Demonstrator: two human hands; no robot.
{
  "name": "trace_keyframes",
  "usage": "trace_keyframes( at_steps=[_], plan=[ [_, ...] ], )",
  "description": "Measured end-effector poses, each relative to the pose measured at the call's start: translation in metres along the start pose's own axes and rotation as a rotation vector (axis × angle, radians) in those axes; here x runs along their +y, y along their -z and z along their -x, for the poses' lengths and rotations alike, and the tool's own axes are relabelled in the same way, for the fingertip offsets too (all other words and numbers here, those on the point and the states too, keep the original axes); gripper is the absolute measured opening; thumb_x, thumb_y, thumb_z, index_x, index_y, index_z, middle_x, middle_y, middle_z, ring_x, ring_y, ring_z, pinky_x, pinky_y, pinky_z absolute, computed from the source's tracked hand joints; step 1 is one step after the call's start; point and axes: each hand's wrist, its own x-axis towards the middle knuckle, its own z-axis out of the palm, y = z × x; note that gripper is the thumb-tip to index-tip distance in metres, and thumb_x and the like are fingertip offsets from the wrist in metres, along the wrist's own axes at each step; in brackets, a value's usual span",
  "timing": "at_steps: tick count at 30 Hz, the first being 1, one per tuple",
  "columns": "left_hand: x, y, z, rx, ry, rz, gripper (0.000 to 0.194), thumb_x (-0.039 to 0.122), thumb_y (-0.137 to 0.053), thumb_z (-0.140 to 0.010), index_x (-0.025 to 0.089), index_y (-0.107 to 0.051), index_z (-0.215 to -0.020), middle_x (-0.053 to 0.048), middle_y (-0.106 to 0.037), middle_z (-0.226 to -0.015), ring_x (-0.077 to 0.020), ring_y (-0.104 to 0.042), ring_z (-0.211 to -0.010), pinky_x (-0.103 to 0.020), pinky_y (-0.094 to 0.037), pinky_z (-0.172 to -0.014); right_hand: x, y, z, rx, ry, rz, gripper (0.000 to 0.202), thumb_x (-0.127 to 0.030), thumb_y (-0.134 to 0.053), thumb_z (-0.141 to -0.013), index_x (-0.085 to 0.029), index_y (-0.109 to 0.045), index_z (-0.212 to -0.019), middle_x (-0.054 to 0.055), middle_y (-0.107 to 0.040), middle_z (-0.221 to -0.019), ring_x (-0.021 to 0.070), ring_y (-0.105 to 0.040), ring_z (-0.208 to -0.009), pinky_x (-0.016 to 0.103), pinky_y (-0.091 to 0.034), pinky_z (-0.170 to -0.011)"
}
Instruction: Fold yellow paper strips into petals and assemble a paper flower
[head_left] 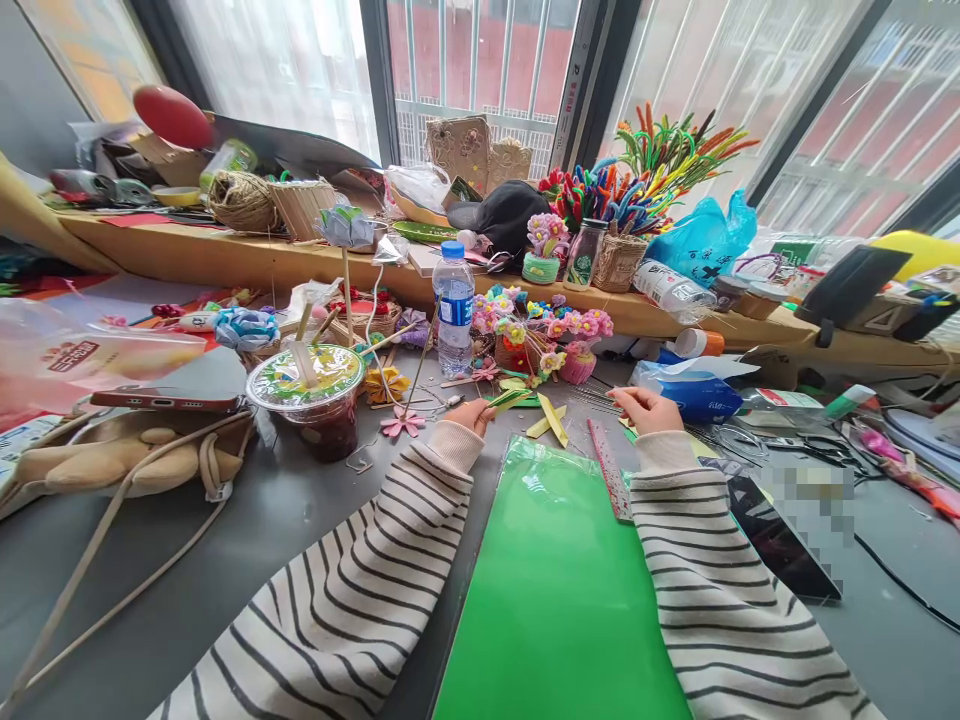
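Observation:
My left hand (pixel 472 414) is closed in a pinch on a folded yellow-green strip (pixel 511 400), perhaps paper, that points right. Across a gap, my right hand (pixel 648 411) has its fingertips pressed together; anything between them is too small to make out. Between the hands lie crossed yellow strips (pixel 550 422), with thin wires (pixel 589 396) just behind. A red patterned ruler (pixel 609 468) rests along the right edge of a shiny green sheet (pixel 559 590) below my hands. Left of my left hand is a pink flower (pixel 403 422) on a stem.
A lidded drink cup (pixel 319 425) and a phone (pixel 166 398) on a bag are at left. A water bottle (pixel 454 320) stands behind my hands, beside crocheted flowers (pixel 517 325). Scissors (pixel 814 450) and a dark phone-like slab (pixel 784 540) lie at right. A cluttered ledge (pixel 315 268) runs behind.

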Motion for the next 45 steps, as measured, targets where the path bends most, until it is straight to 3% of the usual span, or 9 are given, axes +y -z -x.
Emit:
trace_keyframes(
  at_steps=[3,9,15,25,29,33,37,41,45],
  plan=[
    [-0.001,-0.003,0.000,-0.023,0.034,-0.030,0.029,0.033,-0.028,-0.077,0.019,-0.048,-0.063,0.001,-0.041,-0.049,-0.0118,-0.041,-0.049,-0.021,-0.028,-0.048,0.005,-0.001,-0.012,-0.108,0.111,0.643,0.027,-0.031,-0.043,-0.073,-0.016,-0.061,-0.086,0.006,-0.060,-0.082,0.0156,-0.056,-0.072,0.028,-0.042,-0.065],
    [-0.004,-0.011,0.003,0.063,0.039,0.044,0.029,0.032,-0.027,-0.077,0.019,-0.049,-0.062,0.001,-0.042,-0.049,-0.0117,-0.041,-0.048,-0.023,-0.027,-0.050,-0.005,-0.021,-0.034,-0.294,0.079,0.926,0.015,-0.010,-0.052,-0.069,-0.012,-0.061,-0.080,0.013,-0.057,-0.092,0.0249,-0.050,-0.093,0.035,-0.041,-0.072],
    [-0.005,-0.014,0.002,0.061,0.041,0.077,0.026,0.030,-0.032,-0.075,0.020,-0.051,-0.061,0.001,-0.044,-0.051,-0.0105,-0.040,-0.048,-0.022,-0.027,-0.050,-0.010,-0.035,-0.037,-0.358,0.053,1.059,0.025,-0.027,-0.042,-0.080,-0.016,-0.048,-0.101,0.006,-0.049,-0.105,0.0151,-0.050,-0.089,0.036,-0.042,-0.075],
    [-0.003,-0.012,0.004,0.069,0.018,0.138,0.025,0.032,-0.034,-0.074,0.020,-0.047,-0.057,0.002,-0.043,-0.049,-0.0094,-0.037,-0.044,-0.021,-0.024,-0.045,-0.013,-0.032,-0.039,-0.366,0.133,1.037,0.023,-0.010,-0.041,-0.076,-0.009,-0.054,-0.094,0.017,-0.056,-0.096,0.0267,-0.050,-0.094,0.037,-0.040,-0.071],
    [-0.003,-0.012,0.003,0.118,0.019,0.208,0.023,0.030,-0.035,-0.072,0.020,-0.044,-0.054,0.002,-0.039,-0.046,-0.0094,-0.035,-0.042,-0.022,-0.022,-0.044,-0.025,-0.025,-0.039,-0.340,0.200,0.969,0.021,-0.018,-0.044,-0.075,-0.015,-0.056,-0.091,0.013,-0.061,-0.086,0.0246,-0.057,-0.080,0.034,-0.041,-0.065],
    [-0.006,-0.013,-0.001,0.119,0.097,0.230,0.022,0.030,-0.038,-0.070,0.020,-0.043,-0.051,0.002,-0.038,-0.044,-0.0095,-0.034,-0.041,-0.023,-0.022,-0.044,-0.050,-0.006,-0.040,-0.234,0.346,0.790,0.020,-0.025,-0.043,-0.076,-0.021,-0.057,-0.090,0.003,-0.062,-0.088,0.0156,-0.056,-0.082,0.026,-0.041,-0.070],
    [-0.005,-0.013,0.000,0.129,0.148,0.435,0.026,0.036,-0.035,-0.072,0.019,-0.040,-0.054,0.004,-0.035,-0.043,-0.0078,-0.031,-0.038,-0.022,-0.022,-0.041,-0.085,0.023,-0.030,0.100,0.570,-0.099,0.024,-0.033,-0.050,-0.070,-0.015,-0.060,-0.080,0.005,-0.063,-0.072,0.0135,-0.058,-0.057,0.024,-0.044,-0.050],
    [0.003,-0.007,0.005,0.037,0.148,0.908,0.030,0.046,-0.032,-0.073,0.018,-0.037,-0.062,0.006,-0.039,-0.048,-0.0039,-0.023,-0.032,-0.020,-0.018,-0.035,-0.103,0.043,-0.009,0.478,0.425,-0.632,0.018,-0.033,-0.054,-0.067,-0.022,-0.058,-0.079,0.003,-0.061,-0.073,0.0105,-0.057,-0.057,0.022,-0.041,-0.047],
    [0.012,-0.002,0.008,-0.044,0.097,1.193,0.031,0.046,-0.037,-0.071,0.017,-0.034,-0.063,-0.004,-0.056,-0.078,0.0001,-0.023,-0.032,-0.019,-0.018,-0.033,-0.086,0.038,0.008,0.519,0.115,-0.978,0.009,-0.027,-0.059,-0.063,-0.022,-0.058,-0.071,-0.002,-0.059,-0.068,0.0054,-0.054,-0.052,0.015,-0.040,-0.041]
  ],
)
